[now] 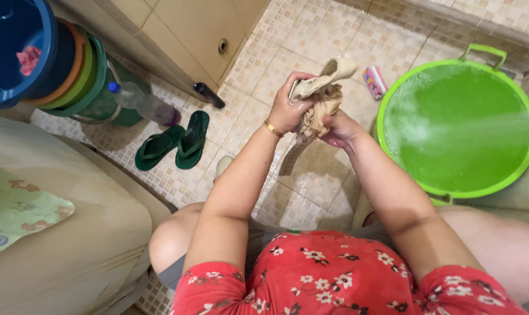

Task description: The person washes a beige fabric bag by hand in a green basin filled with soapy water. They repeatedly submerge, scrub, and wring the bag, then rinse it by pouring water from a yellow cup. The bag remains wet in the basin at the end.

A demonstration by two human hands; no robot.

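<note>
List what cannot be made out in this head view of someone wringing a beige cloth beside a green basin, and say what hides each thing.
- Beige cloth, head view: its kind and full shape are unclear; the left hand and right hand bunch it.
- Green basin: anything beneath the suds and water is hidden.
- Blue bucket: cut off by the top-left edge.
- Small pink object on the tiled floor: too small to identify.

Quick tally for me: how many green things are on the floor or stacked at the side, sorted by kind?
Green flip-flops: 2, lying together, one and the other
Green wash basin of soapy water: 1
Green buckets in the nested stack under the blue one: at least 1; the stack hides how many
Total: at least 4
</note>
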